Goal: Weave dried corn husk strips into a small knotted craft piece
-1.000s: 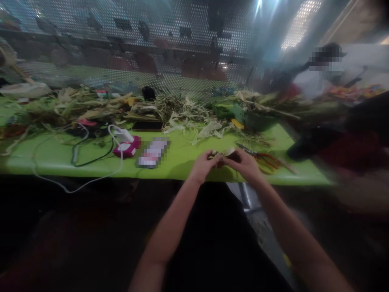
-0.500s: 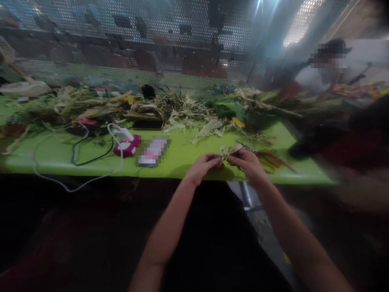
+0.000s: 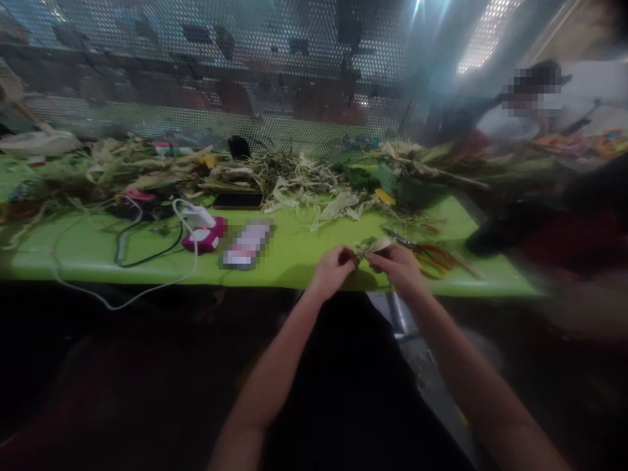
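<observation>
Between my hands, just above the front edge of the green table [image 3: 294, 261], is a small bunch of pale corn husk [image 3: 377, 244]. My left hand [image 3: 334, 269] pinches its left side with thumb and fingers. On the other side, my right hand [image 3: 398, 263] has thumb and fingers closed on the husk, and a pale leaf stands out above them. How the husk pieces are joined is too small to make out. Pliers with orange handles [image 3: 434, 256] lie just right of my right hand.
Dried husks [image 3: 338, 204] are heaped along the back, some over a green basket [image 3: 417, 186]. At left are a magenta power strip [image 3: 206, 237] with trailing cables, a lit phone [image 3: 246, 243] and a dark phone [image 3: 239, 201]. Another person [image 3: 530, 118] is at the right.
My left hand has turned slightly, its fingers curling more around the husk. The husk bunch has tilted and sits a little lower between my hands.
</observation>
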{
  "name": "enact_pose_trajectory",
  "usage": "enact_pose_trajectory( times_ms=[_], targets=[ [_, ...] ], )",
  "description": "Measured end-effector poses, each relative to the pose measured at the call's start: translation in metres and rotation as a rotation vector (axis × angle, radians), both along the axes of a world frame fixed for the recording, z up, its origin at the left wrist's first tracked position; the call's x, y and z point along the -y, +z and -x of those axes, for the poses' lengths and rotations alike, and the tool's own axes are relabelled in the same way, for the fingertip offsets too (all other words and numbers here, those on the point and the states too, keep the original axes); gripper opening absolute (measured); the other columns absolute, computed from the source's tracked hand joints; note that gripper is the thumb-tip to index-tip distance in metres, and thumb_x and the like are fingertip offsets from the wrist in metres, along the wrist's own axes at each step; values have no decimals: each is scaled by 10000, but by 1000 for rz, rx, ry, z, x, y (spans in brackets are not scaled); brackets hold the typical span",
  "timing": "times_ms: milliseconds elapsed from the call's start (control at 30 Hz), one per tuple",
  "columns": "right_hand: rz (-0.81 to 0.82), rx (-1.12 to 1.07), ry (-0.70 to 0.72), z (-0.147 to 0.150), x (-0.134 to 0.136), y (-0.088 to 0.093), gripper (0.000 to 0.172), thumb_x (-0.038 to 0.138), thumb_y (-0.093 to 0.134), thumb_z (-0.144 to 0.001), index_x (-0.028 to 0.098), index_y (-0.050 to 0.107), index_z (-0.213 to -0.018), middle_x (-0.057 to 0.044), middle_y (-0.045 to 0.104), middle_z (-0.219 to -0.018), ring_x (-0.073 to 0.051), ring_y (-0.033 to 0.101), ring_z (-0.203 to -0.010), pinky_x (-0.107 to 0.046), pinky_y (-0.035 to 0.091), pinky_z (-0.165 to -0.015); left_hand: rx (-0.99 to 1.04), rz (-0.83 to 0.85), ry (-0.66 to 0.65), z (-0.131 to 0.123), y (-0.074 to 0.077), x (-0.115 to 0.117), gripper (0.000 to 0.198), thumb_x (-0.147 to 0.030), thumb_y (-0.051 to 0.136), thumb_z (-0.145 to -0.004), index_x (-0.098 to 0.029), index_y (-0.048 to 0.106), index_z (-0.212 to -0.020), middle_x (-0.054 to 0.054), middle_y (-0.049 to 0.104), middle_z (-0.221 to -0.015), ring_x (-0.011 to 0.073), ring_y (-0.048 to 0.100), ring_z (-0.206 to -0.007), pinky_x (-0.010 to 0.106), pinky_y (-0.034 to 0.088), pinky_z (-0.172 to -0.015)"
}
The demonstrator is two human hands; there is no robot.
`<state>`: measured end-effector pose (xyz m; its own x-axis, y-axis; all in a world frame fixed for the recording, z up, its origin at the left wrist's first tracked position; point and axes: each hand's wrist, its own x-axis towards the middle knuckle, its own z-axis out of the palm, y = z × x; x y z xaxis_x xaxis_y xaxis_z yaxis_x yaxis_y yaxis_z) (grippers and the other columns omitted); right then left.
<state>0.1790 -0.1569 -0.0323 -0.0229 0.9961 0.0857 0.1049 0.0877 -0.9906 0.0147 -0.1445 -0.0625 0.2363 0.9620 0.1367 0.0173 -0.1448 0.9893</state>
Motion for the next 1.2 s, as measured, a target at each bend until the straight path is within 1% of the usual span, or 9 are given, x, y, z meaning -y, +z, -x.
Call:
enact_pose_trajectory(
  times_ms=[67, 133, 300, 533, 667, 833, 1000, 1100, 1200],
  targets=[
    [5, -16, -14, 0, -1, -3, 382, 477, 829, -611, 161, 664, -747, 0, 593, -631, -114, 485, -567, -251, 385, -535, -166, -123, 113, -1, 0, 3, 57, -215, 618, -794, -184, 570, -796, -1, 598, -734, 126, 530, -688, 275, 419, -718],
    [1, -28, -41, -1, -2, -6, 374, 470, 830, -618, 160, 658, -737, 8, 578, -614, -114, 486, -564, -253, 388, -539, -204, -165, 121, 0, 2, 5, 36, -204, 601, -805, -187, 580, -828, 11, 616, -794, 135, 542, -742, 278, 419, -746],
    [-6, -16, -7, -5, -3, -6, 398, 482, 825, -631, 155, 687, -812, -14, 639, -684, -125, 524, -588, -261, 414, -561, 151, 44, -112, 1, 7, 1, 244, -348, 594, -854, -161, 618, -1009, 51, 661, -975, 142, 593, -878, 261, 450, -804],
    [-76, 18, 27, -2, 6, 1, 419, 451, 831, -663, 184, 591, -879, -7, 659, -759, -150, 600, -668, -268, 468, -619, 293, 118, -51, -9, 4, -4, 308, -400, 730, -733, -143, 605, -847, 4, 626, -782, 102, 563, -695, 241, 457, -711],
    [-127, 95, -74, -8, 4, 1, 336, 496, 734, -761, 178, 631, -802, -3, 638, -705, -132, 569, -621, -261, 461, -604, 231, 167, -71, -8, 7, -1, 233, -324, 697, -732, -143, 596, -837, -16, 598, -684, 86, 535, -617, 221, 419, -640],
    [-121, 100, -108, -8, 2, 1, 325, 485, 737, -746, 180, 638, -694, 8, 602, -604, -120, 516, -558, -244, 428, -540, 140, 148, -101, -7, 14, 2, 225, -344, 661, -752, -152, 622, -864, -33, 565, -618, 74, 475, -558, 209, 350, -563],
    [-111, 135, -23, -13, 1, 4, 340, 508, 640, -827, 179, 684, -750, -24, 648, -652, -138, 550, -577, -261, 444, -563, 127, 130, -28, -10, 12, 2, 262, -394, 705, -721, -164, 637, -827, -57, 501, -574, 60, 406, -523, 206, 299, -526],
    [-173, 331, -71, -41, -4, 4, 400, 507, 476, -929, 192, 704, -1023, -66, 715, -858, -181, 624, -687, -307, 486, -651, 161, 166, 49, -6, 10, -1, 232, -376, 701, -714, -169, 635, -794, -55, 500, -564, 56, 391, -500, 207, 285, -507],
    [-300, 870, -215, -85, -9, -2, 334, 385, 500, -911, 209, 687, -1124, -99, 696, -1101, -264, 636, -969, -377, 480, -833, 215, 188, 107, -1, 11, -4, 200, -346, 699, -703, -168, 624, -756, -48, 513, -562, 57, 404, -491, 212, 291, -498]
  ],
)
